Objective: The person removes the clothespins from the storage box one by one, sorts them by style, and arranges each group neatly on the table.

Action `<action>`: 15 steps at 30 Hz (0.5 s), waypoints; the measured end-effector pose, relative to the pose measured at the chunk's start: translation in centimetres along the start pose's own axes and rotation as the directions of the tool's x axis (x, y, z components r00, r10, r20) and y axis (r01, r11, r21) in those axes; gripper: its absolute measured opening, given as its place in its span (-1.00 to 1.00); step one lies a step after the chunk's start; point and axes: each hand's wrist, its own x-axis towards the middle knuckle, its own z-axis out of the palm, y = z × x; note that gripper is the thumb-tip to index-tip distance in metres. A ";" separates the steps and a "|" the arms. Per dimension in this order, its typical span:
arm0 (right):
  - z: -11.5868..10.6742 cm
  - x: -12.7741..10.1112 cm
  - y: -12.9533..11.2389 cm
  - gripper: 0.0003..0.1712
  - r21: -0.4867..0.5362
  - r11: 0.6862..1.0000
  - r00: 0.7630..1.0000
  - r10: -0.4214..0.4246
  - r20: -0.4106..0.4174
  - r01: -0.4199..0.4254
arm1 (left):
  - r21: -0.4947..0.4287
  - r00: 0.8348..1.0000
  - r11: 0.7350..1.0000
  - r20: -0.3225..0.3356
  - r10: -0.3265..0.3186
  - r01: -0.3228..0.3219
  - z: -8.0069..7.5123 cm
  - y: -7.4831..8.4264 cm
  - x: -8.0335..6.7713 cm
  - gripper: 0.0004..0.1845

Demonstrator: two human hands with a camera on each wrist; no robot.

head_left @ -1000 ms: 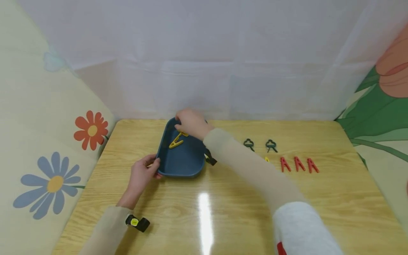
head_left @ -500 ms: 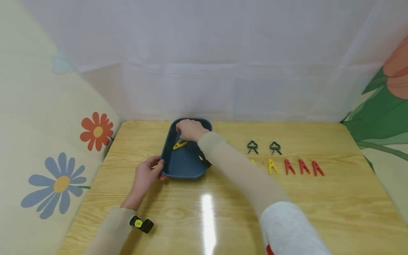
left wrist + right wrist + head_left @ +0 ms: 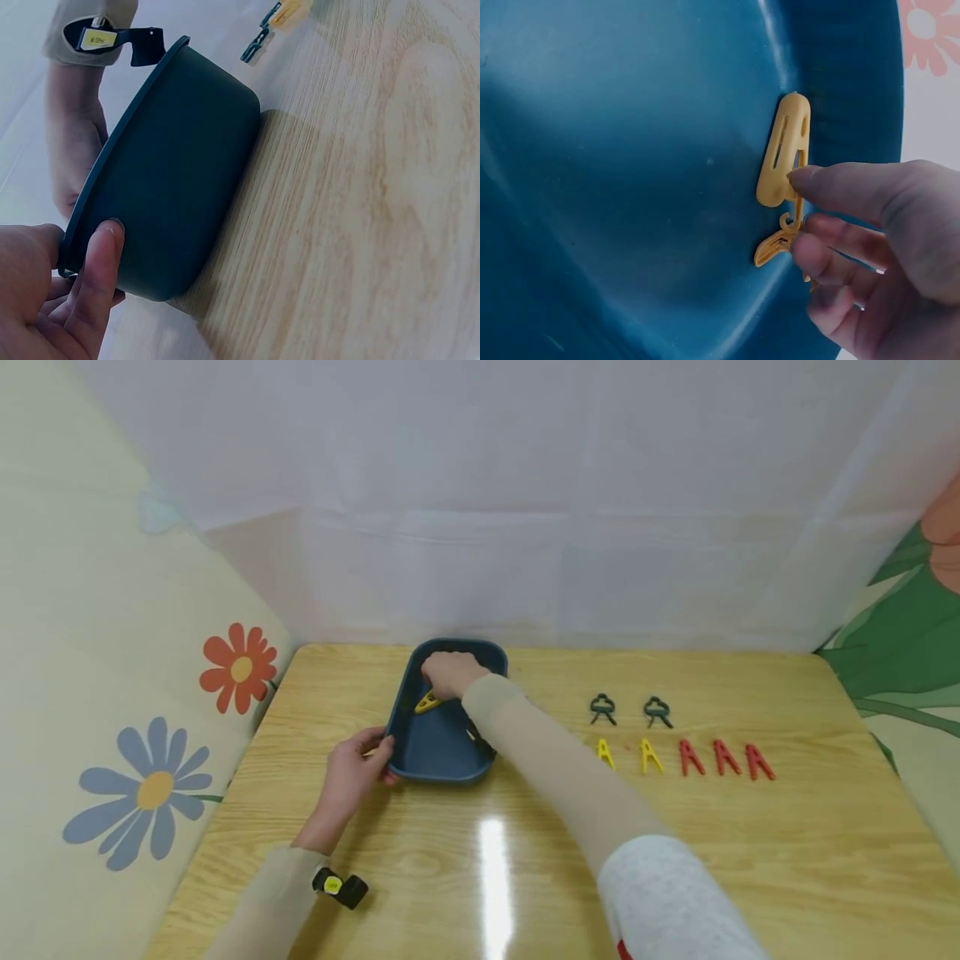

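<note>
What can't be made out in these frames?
- Head view: most of the yellow clip sits under the right hand.
- Left wrist view: the tray wall hides its inside.
- Right wrist view: the clip's handle ends sit behind the fingers.
- Left hand: fingertips behind the rim.

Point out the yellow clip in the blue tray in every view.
Head: the yellow clip lies in the tray's far half, just under the right hand.
Left wrist: not in view; only the tray's outer wall shows, held by the left hand.
Right wrist: the clip is at centre right, pinched by the fingertips.
Shared landmark: the blue tray.
</note>
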 end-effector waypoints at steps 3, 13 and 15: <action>0.0 -0.3 0.0 -0.72 -0.018 1.000 1.000 0.005 0.004 -0.005 | 0.008 1.000 1.000 0.002 0.006 -0.006 0.0 0.0 0.0 -0.61; 0.5 -0.1 0.0 -0.78 -0.043 0.999 0.999 0.024 0.031 -0.022 | -0.001 1.000 1.000 0.000 0.014 -0.014 0.0 0.0 -0.1 -0.61; 0.8 0.1 0.0 -0.81 -0.072 0.997 1.000 0.012 0.022 -0.010 | -0.003 1.000 1.000 0.001 0.011 -0.011 0.0 0.0 -0.2 -0.61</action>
